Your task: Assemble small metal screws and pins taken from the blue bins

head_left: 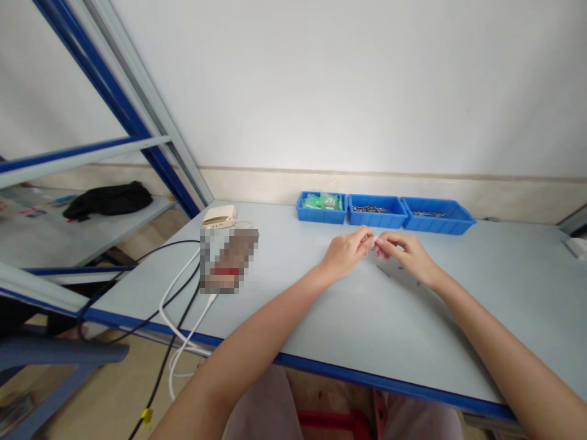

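Both hands on one small part. Left hand (347,250) and right hand (408,253) meet fingertip to fingertip over the table (284,269), closer to its back edge than its front, just in front of the middle blue bin (376,220). Grip: both closed in a fingertip pinch on a small pale piece (376,239); mostly covered, can't tell its type.

Thin dark pin (383,271) lies loose on the surface just below the fingers, nearer the front edge.

Bins line the back edge: left bin (321,216) has green packets (326,201), middle and right bin (440,226) have thin metal pieces (369,209). Cream box (220,216) at the back-left corner, white cable (164,299) hanging over the front edge.

Step in hand, my read: fine two-handed handling of the pale piece. Next move calls for one hand holding steady, the other making small fingertip adjustments, clear of the pin.
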